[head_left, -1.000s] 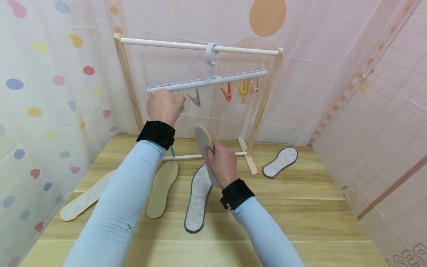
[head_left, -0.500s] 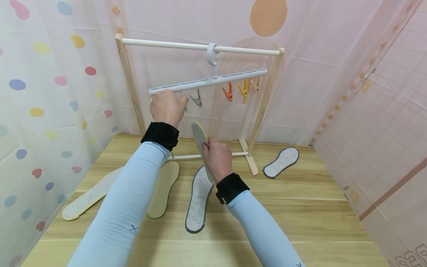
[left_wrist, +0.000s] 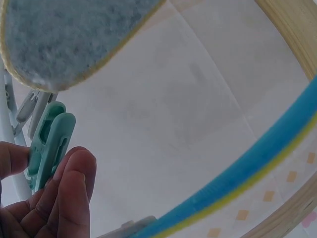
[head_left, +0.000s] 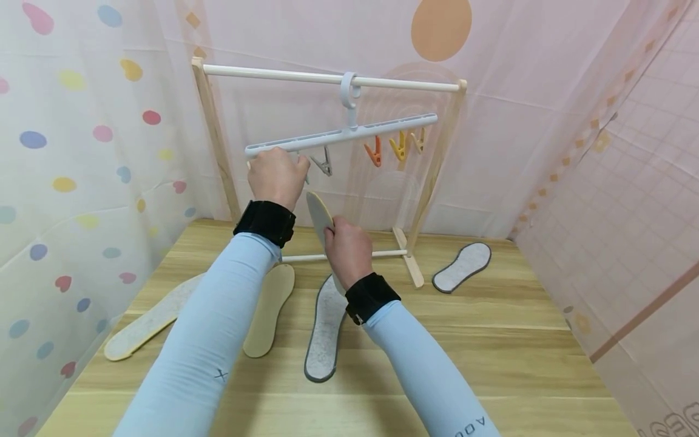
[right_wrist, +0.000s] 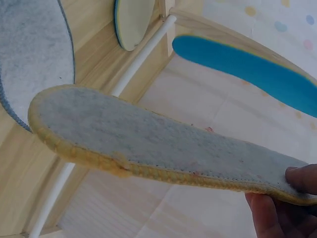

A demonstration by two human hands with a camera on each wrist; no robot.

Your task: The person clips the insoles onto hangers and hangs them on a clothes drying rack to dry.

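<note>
Head view: hands [head_left: 277, 177] [head_left: 349, 249] tight round green clothespin [left_wrist: 59, 144] (left), insole [head_left: 317, 211] (right), grey clothespin [head_left: 326, 167] beside, hanger [head_left: 377, 128] above.

Left of the wood-framed rack [head_left: 311, 77] I see a polka-dot curtain [head_left: 82, 164], behind the rack a pink curtain [head_left: 327, 36] with 1 large orange circle [head_left: 441, 29], at right a grid-patterned curtain [head_left: 617, 194]. The rack stands on a wood-grain tabletop [head_left: 491, 340].

Insole [right_wrist: 148, 141]: grey felt-like face, yellow stitched edge; raised, tilted, gripped in right hand [head_left: 349, 249] between thumb and fingers; upper tip near green clip [left_wrist: 55, 148], apart from it
Green clip: pinched in left hand [head_left: 277, 176], beneath hanger [head_left: 317, 141]
Hanger: pale blue bar, hooked over rail [head_left: 273, 73], end by left hand sloping lower
</note>
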